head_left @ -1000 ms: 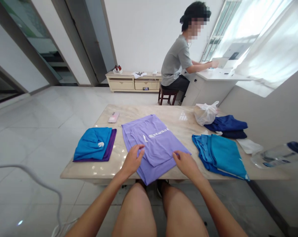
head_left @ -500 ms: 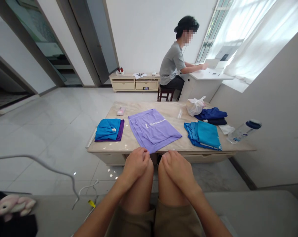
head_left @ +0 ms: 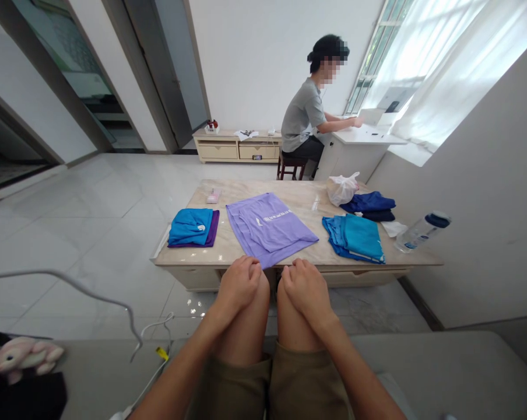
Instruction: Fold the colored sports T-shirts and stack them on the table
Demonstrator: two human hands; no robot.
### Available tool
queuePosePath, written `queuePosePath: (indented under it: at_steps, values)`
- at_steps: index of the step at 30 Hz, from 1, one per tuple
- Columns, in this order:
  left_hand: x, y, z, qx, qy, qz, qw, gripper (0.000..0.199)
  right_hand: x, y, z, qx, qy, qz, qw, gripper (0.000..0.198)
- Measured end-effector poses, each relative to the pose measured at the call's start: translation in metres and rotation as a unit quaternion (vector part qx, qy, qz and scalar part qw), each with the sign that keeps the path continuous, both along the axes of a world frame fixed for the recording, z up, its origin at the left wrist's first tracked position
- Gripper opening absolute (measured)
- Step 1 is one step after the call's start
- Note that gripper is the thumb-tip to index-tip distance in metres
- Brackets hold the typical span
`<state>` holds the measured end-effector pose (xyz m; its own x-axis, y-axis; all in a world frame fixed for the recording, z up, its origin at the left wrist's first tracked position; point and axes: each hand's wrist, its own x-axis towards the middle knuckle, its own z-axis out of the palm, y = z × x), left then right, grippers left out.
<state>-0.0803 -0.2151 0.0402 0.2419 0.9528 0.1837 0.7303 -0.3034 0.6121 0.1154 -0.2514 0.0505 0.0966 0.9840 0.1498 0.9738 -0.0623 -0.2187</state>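
Observation:
My left hand (head_left: 242, 283) rests on my left knee, its fingers draped over the kneecap and holding nothing. On the other knee lies my right hand (head_left: 306, 284), likewise loosely bent and without anything in it. Just beyond both hands, a folded purple garment (head_left: 274, 227) with white print lies on the low table (head_left: 228, 256), one corner at the front edge. To its left is a folded blue garment (head_left: 189, 226) on top of a dark purple one (head_left: 214, 228). Folded teal-blue clothes (head_left: 362, 236) lie to the right.
Behind the teal clothes are dark blue clothes (head_left: 368, 202) and a white plastic bag (head_left: 342, 188). A clear bottle (head_left: 421, 232) stands at the table's right end. A small pinkish packet (head_left: 213, 195) lies at the back left. Another person (head_left: 305, 111) sits at a white desk (head_left: 355, 140).
My view has shifted slightly, so the table's things sit a little differently in the picture. Both hands stay on the knees, and the clothes have not moved on the table.

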Motion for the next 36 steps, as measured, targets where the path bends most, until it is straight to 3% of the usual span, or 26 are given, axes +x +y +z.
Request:
queuePosePath:
  at_steps: [12, 21, 36]
  values:
    - [-0.004, 0.000, -0.003, -0.008, -0.029, -0.001, 1.000, 0.030, 0.004, 0.001, -0.003, -0.006, 0.008, 0.018, 1.000, 0.031]
    - [-0.008, 0.000, -0.001, -0.013, -0.040, 0.001, 0.999, 0.030, 0.014, -0.004, -0.005, -0.008, 0.006, 0.036, 0.999, 0.023]
    - [-0.012, -0.002, -0.001, -0.014, -0.054, 0.006, 0.998, 0.030, 0.010, -0.004, 0.001, -0.001, 0.014, 0.018, 1.000, 0.029]
